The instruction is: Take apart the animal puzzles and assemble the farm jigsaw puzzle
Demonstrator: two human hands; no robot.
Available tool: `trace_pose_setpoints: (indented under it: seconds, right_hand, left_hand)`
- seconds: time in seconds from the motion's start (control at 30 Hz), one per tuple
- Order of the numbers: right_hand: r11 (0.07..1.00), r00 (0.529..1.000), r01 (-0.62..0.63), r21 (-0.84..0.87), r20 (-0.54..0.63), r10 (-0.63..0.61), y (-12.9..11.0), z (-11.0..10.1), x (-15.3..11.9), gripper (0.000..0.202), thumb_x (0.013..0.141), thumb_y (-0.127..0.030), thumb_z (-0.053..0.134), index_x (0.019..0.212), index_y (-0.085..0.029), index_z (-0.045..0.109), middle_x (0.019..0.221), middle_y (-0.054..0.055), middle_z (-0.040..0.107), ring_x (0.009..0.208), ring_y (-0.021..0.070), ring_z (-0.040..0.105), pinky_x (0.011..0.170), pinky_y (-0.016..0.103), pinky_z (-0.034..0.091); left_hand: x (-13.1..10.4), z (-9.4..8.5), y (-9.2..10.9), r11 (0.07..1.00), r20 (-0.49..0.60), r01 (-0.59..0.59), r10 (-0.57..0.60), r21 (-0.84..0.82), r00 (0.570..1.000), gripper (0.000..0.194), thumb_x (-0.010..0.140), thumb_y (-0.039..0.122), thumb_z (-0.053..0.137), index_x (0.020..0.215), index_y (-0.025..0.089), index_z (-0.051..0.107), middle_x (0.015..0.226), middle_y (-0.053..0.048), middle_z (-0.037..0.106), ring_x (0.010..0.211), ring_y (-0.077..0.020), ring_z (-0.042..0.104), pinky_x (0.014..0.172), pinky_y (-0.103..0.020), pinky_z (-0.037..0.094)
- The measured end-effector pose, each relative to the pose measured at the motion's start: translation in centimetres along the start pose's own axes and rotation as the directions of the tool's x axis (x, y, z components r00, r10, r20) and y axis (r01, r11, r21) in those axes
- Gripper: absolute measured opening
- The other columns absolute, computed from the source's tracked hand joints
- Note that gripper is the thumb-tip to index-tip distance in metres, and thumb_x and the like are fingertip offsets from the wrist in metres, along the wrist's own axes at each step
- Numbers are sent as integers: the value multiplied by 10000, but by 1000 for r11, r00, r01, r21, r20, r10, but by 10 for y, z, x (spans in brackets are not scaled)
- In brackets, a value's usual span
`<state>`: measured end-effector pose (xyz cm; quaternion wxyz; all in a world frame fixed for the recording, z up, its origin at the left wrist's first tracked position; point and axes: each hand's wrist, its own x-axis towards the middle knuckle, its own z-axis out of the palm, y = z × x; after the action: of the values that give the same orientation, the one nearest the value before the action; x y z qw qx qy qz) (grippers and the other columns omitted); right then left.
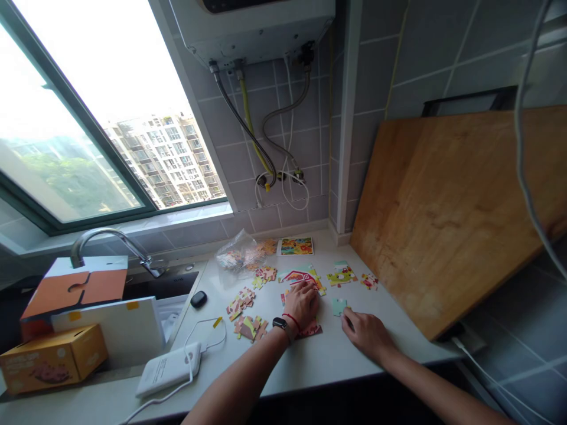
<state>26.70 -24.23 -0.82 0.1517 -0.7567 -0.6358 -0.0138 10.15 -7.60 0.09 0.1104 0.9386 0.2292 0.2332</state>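
My left hand (302, 304), with a dark watch and a red cord at the wrist, lies over a partly joined jigsaw puzzle (297, 276) showing a red-roofed barn. Its fingers are stretched out on the puzzle and cover its middle. To the right, my right hand (365, 335) has its fingers curled, thumb and forefinger at the lower edge of a pale green puzzle piece (339, 306) on the counter. Beyond the hands lie a joined green cluster (341, 275) and a small red-and-yellow cluster (369, 282). More puzzle pieces (250, 328) sit left of my left hand.
A clear plastic bag (237, 257) of pieces and a picture card (296, 246) lie at the back. Toward the left are a black oval case (199, 299), a white power bank (168, 369) with cable, an orange box (57, 357) and the tap (119, 239). A wooden board (460, 206) leans at right.
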Motion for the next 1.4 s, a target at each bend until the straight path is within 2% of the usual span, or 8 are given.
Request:
trace_pose_setpoints:
  seconds: [0.17, 0.43, 0.57, 0.73, 0.97, 1.13, 1.27, 1.4]
  right_hand:
    - [1000, 1000, -14, 0, -3, 14, 0, -1, 0, 248, 1005, -281, 455, 872, -227, 657, 691, 39, 762, 602, 207, 716, 535, 294, 234]
    - [1000, 1000, -12, 19, -13, 12, -1, -4, -1, 228, 1004, -271, 467, 868, -231, 646, 700, 36, 762, 611, 206, 720, 540, 295, 239]
    - [1000, 1000, -28, 3, -2, 28, 0, 0, 0, 236, 1010, -282, 462, 884, -230, 656, 692, 37, 755, 609, 207, 712, 537, 292, 238]
    - [1000, 1000, -29, -12, 6, 29, 0, 1, 1, 249, 1017, -293, 457, 911, -229, 674, 712, 42, 766, 617, 213, 715, 534, 292, 250]
    - [998, 999, -44, 39, 7, 44, 3, 4, -2, 255, 1002, -291, 458, 889, -232, 680, 698, 34, 758, 618, 211, 713, 543, 288, 277]
    - [963, 999, -8, 271, -43, 21, -3, -16, 25, 324, 1004, -336, 454, 783, -241, 672, 659, 7, 709, 633, 181, 681, 604, 269, 415]
    - [943, 959, 214, 255, -238, -153, -23, -14, 70, 358, 1000, -249, 414, 1110, -200, 750, 1217, 116, 751, 1173, 233, 672, 1002, 355, 505]
    - [953, 957, 276, 122, -129, -261, -35, 37, 90, 507, 1002, -321, 445, 1431, -111, 614, 1488, 177, 608, 1422, 298, 519, 1138, 469, 449]
  left_hand:
    - [-2, 2, -1, 1000, -5, 19, -19, -18, 1000, 235, 933, 154, 588, 1092, 232, 742, 1296, -63, 723, 1253, -273, 626, 1087, -465, 525]
    - [-6, 9, -19, 963, -179, 266, -268, -39, 947, 387, 980, 125, 438, 1300, 211, 638, 1300, -119, 694, 1219, -281, 635, 1062, -525, 527]
    - [-7, 12, -14, 982, -93, 191, -190, 6, 977, 364, 966, 268, 570, 1314, 259, 676, 1509, -95, 576, 1418, -353, 479, 1155, -607, 425]
    - [-5, 10, -7, 982, 26, 171, -173, 81, 985, 290, 978, 280, 570, 1198, 301, 757, 1476, -37, 621, 1450, -389, 427, 1147, -666, 389]
    - [-4, 10, -9, 984, -3, 180, -180, 1, 984, 296, 970, 237, 562, 1181, 284, 763, 1440, -50, 643, 1407, -342, 490, 1171, -614, 400]
    - [-4, 17, -14, 967, -55, 251, -253, -51, 966, 379, 969, 145, 494, 1299, 208, 670, 1402, -128, 654, 1372, -322, 545, 1166, -592, 423]
    - [-4, 20, -17, 952, -12, 306, -306, -25, 952, 519, 901, 105, 523, 1411, 160, 600, 1548, -183, 524, 1473, -386, 433, 1200, -639, 364]
    - [-5, 19, -17, 944, 55, 331, -331, 10, 942, 615, 873, 111, 551, 1486, 171, 555, 1602, -157, 472, 1504, -378, 397, 1237, -608, 339]
